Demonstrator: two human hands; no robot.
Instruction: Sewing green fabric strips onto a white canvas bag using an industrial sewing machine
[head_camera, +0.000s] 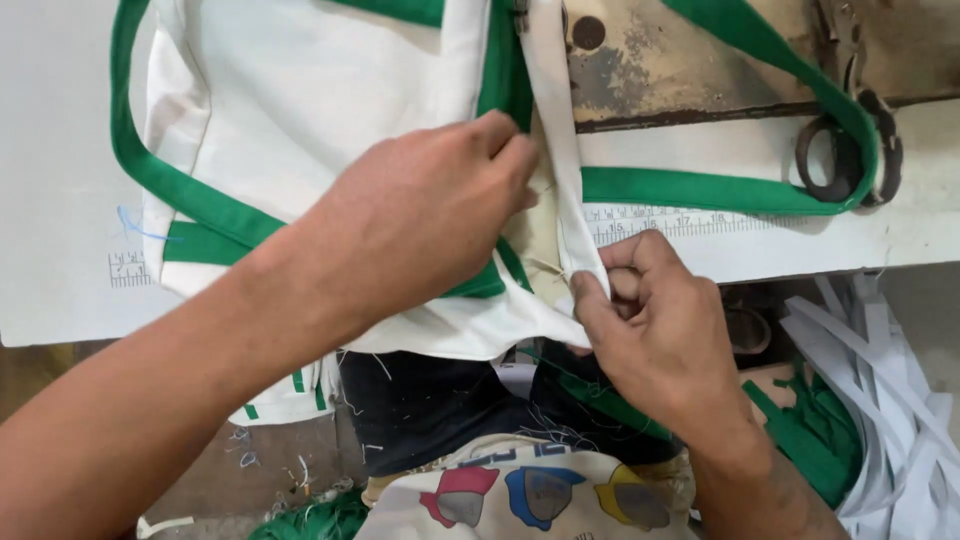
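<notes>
A white cloth piece (310, 80) with green binding tape (180, 190) lies on the sewing table. My left hand (420, 220) presses flat on the cloth near its middle, fingertips by a long white strip (552, 110) that runs up toward the machine. My right hand (660, 330) pinches the lower end of that white strip between thumb and fingers at the table's front edge.
A worn metal machine bed (680, 60) sits at the top right, with dark scissors (850, 150) partly under a green tape loop. A printed ruler (670, 222) runs along the table edge. Green and white scraps (860, 420) pile at the lower right.
</notes>
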